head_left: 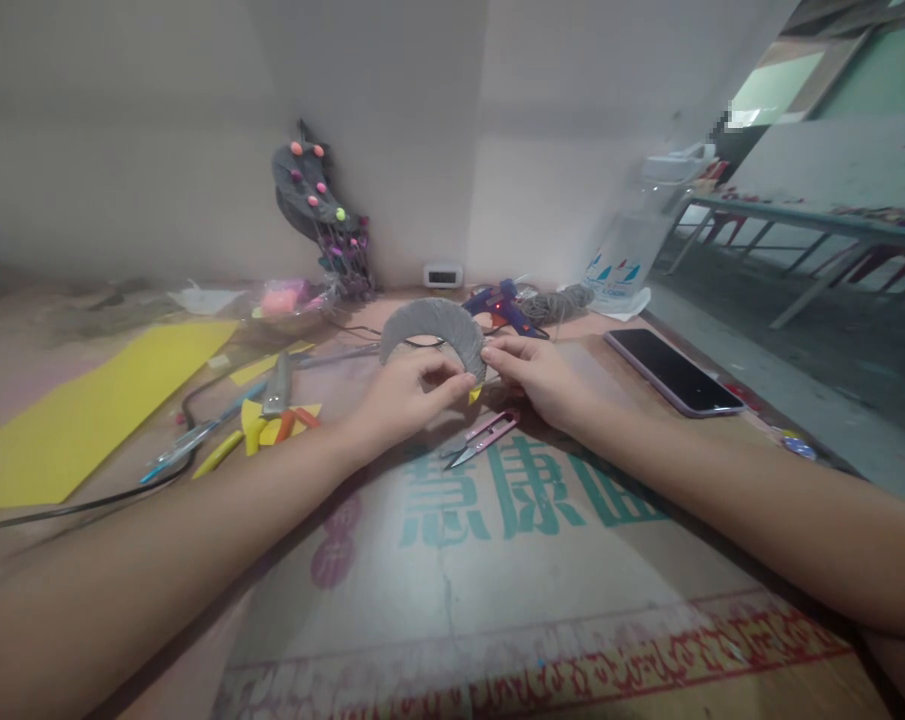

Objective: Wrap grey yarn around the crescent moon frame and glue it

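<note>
A crescent wrapped in grey yarn (429,318) is held up over the table, its curve at the top. A small yellow tip shows at its lower right end. My left hand (414,395) is closed, with thumb and fingers pinching near that end. My right hand (531,375) pinches the crescent's right edge with its fingertips. Just below the hands lies a pair of pink thread snips (486,438), blades pointing lower left. Behind the crescent is a blue glue gun (504,305) with a small red light, beside a bundle of grey yarn (561,302).
A phone (673,372) lies at the right, before a clear water bottle (624,235). Yellow sheet (99,410), scissors with orange handles (283,425) and a black cord (69,510) are on the left. A decorated grey crescent (302,190) leans against the wall near a small clock (443,276).
</note>
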Tool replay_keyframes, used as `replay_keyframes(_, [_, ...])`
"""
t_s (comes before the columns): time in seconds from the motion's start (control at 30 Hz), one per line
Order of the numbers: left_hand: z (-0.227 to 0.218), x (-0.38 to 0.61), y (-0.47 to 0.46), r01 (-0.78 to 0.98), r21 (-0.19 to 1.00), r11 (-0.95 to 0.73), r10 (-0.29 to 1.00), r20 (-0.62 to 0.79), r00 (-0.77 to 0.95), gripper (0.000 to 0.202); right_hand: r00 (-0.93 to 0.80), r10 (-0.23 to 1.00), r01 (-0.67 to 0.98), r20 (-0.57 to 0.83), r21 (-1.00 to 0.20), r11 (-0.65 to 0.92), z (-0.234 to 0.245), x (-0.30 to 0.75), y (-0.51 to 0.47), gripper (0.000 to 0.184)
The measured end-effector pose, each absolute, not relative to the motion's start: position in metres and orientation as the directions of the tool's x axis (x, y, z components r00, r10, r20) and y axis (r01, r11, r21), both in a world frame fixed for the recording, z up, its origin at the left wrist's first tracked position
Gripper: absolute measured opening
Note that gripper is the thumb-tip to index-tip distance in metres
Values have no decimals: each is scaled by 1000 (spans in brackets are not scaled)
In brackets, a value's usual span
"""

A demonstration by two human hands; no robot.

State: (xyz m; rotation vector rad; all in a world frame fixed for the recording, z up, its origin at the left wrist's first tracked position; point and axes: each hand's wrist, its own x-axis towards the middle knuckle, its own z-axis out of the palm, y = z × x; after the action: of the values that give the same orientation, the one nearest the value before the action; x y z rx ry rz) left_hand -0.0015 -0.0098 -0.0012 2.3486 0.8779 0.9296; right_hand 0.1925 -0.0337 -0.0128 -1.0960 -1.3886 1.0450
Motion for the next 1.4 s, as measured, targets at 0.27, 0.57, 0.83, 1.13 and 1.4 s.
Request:
replay_keyframes(0.27, [-5,-2,-4,406,574,-711,685,437,583,27,-62,974,94,218,-970,223,-11,191,-36,31])
replay_keyframes(0.57, [-6,-1,-1,420,600,-681,720,441,536,39,-85,973,98,214,-970,222,-10,188,-39,29])
replay_keyframes(0.83, [-2,-3,-1,500,672,-546,835,394,383,39,-161,950,249,268,-920,302,-7,187,-39,27])
replay_keyframes(1.13, [-3,-3,0,452,765,-459,884,342,319,36,-131,941,481,312,-810,335,-7,189,-40,23])
replay_keyframes(1.4, [-3,-4,0,460,748,-478,874,350,337,36,-135,938,519,320,-784,342,-7,188,-40,22])
